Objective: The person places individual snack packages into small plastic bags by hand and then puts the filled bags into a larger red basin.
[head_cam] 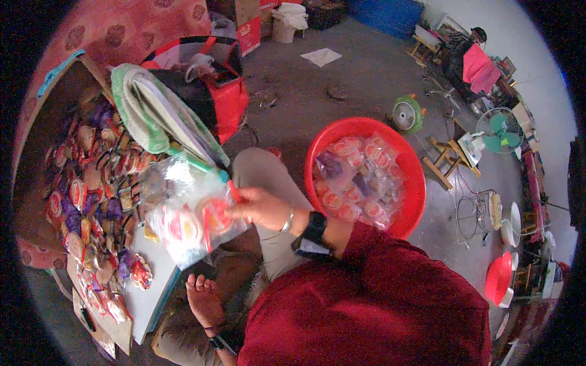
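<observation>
My right hand (261, 208) pinches the edge of a clear plastic bag (183, 224) holding red and white round-patterned pieces; the bag is partly washed out by glare. My left hand (203, 297) is low beside my leg, fingers loosely curled and apart, with nothing seen in it. Left of the bag lies a large heap of small packed items (91, 183) in red, purple and tan, on a table with a pale top (153, 270). A folded green and white towel (146, 110) is just above the bag. One small red patterned piece (140, 272) lies near the pale edge.
A red plastic tub (416, 196) with many bagged pieces stands right of my knee. Behind the towel is a red and black bag (229, 100). Farther right are a small green fan (406, 114), a larger fan (500, 130), a wooden stand (439, 169) and a person (462, 64).
</observation>
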Demonstrator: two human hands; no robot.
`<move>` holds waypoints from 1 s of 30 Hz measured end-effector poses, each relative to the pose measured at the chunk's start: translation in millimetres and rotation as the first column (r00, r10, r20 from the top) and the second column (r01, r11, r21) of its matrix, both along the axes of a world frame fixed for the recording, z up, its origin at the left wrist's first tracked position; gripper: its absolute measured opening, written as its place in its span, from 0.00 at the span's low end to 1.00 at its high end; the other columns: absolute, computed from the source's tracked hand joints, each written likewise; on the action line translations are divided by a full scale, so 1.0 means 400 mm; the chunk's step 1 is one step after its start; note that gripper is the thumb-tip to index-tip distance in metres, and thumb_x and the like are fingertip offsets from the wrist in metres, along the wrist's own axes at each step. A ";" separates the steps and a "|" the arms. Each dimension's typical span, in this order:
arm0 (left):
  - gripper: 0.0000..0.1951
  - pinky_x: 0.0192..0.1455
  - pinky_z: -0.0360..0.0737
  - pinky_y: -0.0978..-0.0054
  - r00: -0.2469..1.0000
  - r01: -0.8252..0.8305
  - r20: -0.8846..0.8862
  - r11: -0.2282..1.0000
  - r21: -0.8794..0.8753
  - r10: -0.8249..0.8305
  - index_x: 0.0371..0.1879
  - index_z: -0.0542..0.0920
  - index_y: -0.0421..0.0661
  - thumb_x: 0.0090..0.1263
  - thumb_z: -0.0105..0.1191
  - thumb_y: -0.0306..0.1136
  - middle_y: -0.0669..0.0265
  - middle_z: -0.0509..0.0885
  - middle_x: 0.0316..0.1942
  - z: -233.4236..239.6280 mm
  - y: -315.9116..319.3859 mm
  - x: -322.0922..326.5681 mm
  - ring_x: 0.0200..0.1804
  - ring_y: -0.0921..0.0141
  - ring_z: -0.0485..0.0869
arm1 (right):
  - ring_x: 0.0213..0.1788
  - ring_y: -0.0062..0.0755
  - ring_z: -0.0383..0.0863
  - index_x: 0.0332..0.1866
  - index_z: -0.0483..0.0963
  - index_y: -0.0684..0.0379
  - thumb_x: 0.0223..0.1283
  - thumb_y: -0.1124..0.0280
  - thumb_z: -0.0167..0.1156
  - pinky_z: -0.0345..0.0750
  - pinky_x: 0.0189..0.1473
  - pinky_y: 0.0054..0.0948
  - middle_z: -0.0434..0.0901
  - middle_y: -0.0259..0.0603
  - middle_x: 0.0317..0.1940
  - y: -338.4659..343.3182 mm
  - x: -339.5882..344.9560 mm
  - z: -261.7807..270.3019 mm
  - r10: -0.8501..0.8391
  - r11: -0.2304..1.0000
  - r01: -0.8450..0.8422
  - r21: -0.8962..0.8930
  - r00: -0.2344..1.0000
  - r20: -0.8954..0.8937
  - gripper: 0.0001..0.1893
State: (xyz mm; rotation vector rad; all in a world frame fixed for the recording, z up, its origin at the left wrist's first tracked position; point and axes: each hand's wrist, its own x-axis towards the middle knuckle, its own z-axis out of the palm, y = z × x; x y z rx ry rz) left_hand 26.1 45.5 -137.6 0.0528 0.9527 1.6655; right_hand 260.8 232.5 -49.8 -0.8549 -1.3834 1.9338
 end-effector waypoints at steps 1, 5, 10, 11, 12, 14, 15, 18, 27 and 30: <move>0.12 0.45 0.74 0.73 0.999 0.038 0.029 0.999 0.006 -0.038 0.47 0.72 0.48 0.74 0.41 0.41 0.70 0.77 0.36 -0.020 -0.005 -0.021 0.37 0.73 0.75 | 0.31 0.12 0.71 0.46 0.75 0.59 0.59 0.64 0.60 0.69 0.31 0.17 0.75 0.24 0.31 0.022 0.035 -0.024 -0.048 0.999 0.048 0.023 0.999 -0.002 0.14; 0.11 0.43 0.75 0.75 1.000 -0.025 0.005 0.998 -0.063 0.025 0.48 0.72 0.47 0.73 0.42 0.39 0.70 0.77 0.36 -0.003 -0.008 -0.015 0.36 0.75 0.75 | 0.46 0.28 0.79 0.50 0.72 0.60 0.60 0.71 0.57 0.78 0.44 0.30 0.79 0.38 0.43 0.048 0.195 0.024 -0.387 0.916 0.307 -0.259 0.847 -0.364 0.14; 0.09 0.41 0.75 0.77 0.999 -0.012 -0.034 0.989 -0.145 0.007 0.45 0.72 0.47 0.72 0.44 0.36 0.72 0.77 0.34 -0.017 -0.017 -0.022 0.34 0.76 0.75 | 0.46 0.33 0.79 0.49 0.72 0.62 0.60 0.71 0.57 0.78 0.48 0.35 0.79 0.39 0.43 0.100 0.518 -0.096 -0.710 0.686 0.717 0.123 0.697 -0.101 0.13; 0.09 0.40 0.75 0.77 0.999 0.022 -0.025 0.991 -0.134 -0.025 0.45 0.72 0.46 0.72 0.44 0.37 0.72 0.77 0.34 -0.026 -0.015 -0.025 0.34 0.76 0.75 | 0.42 0.32 0.79 0.47 0.72 0.61 0.60 0.70 0.57 0.78 0.45 0.34 0.79 0.37 0.39 0.100 0.628 -0.177 -0.714 0.644 0.624 0.443 0.698 0.056 0.12; 0.09 0.40 0.75 0.77 0.999 0.028 -0.024 0.990 -0.136 -0.031 0.45 0.72 0.46 0.72 0.44 0.37 0.72 0.77 0.34 -0.029 -0.013 -0.027 0.34 0.76 0.75 | 0.38 0.31 0.78 0.45 0.73 0.60 0.60 0.69 0.57 0.78 0.42 0.33 0.78 0.34 0.36 0.100 0.736 -0.262 -0.771 0.534 0.466 0.705 0.611 0.179 0.10; 0.10 0.40 0.75 0.76 0.999 0.039 0.006 0.986 -0.163 -0.038 0.44 0.73 0.46 0.72 0.45 0.37 0.72 0.77 0.33 -0.037 -0.009 -0.029 0.34 0.76 0.75 | 0.29 0.28 0.75 0.40 0.73 0.57 0.60 0.67 0.58 0.75 0.34 0.29 0.76 0.30 0.29 0.070 0.911 -0.366 -0.830 0.517 0.569 0.639 0.515 0.213 0.08; 0.10 0.40 0.75 0.76 0.999 0.032 0.004 0.985 -0.167 -0.032 0.44 0.73 0.46 0.72 0.45 0.37 0.72 0.77 0.33 -0.037 -0.012 -0.030 0.34 0.76 0.75 | 0.27 0.27 0.74 0.39 0.73 0.56 0.60 0.66 0.58 0.74 0.32 0.28 0.75 0.29 0.27 0.052 0.931 -0.383 -0.851 0.514 0.702 0.492 0.489 0.191 0.07; 0.09 0.40 0.75 0.76 0.999 0.036 -0.027 0.990 -0.136 -0.040 0.44 0.74 0.46 0.71 0.47 0.36 0.72 0.77 0.32 -0.035 -0.013 -0.029 0.34 0.76 0.75 | 0.27 0.30 0.75 0.38 0.74 0.55 0.59 0.63 0.57 0.74 0.31 0.29 0.76 0.31 0.27 -0.030 0.998 -0.426 -0.835 0.518 0.773 0.366 0.364 0.414 0.09; 0.09 0.40 0.75 0.76 0.996 0.058 -0.055 0.982 -0.180 -0.069 0.44 0.75 0.46 0.70 0.49 0.34 0.71 0.78 0.33 -0.065 -0.020 -0.055 0.34 0.75 0.76 | 0.33 0.40 0.83 0.40 0.77 0.54 0.59 0.54 0.48 0.78 0.34 0.39 0.83 0.39 0.32 -0.234 1.006 -0.552 -0.078 0.995 0.026 0.097 -0.409 0.909 0.17; 0.08 0.40 0.75 0.75 0.999 0.029 -0.020 0.967 -0.252 -0.036 0.44 0.75 0.46 0.70 0.49 0.33 0.71 0.78 0.33 -0.065 -0.024 -0.060 0.33 0.75 0.76 | 0.37 0.46 0.82 0.44 0.76 0.55 0.60 0.58 0.47 0.78 0.35 0.42 0.82 0.46 0.35 -0.287 0.954 -0.522 -0.107 0.984 0.105 0.144 -0.296 0.949 0.16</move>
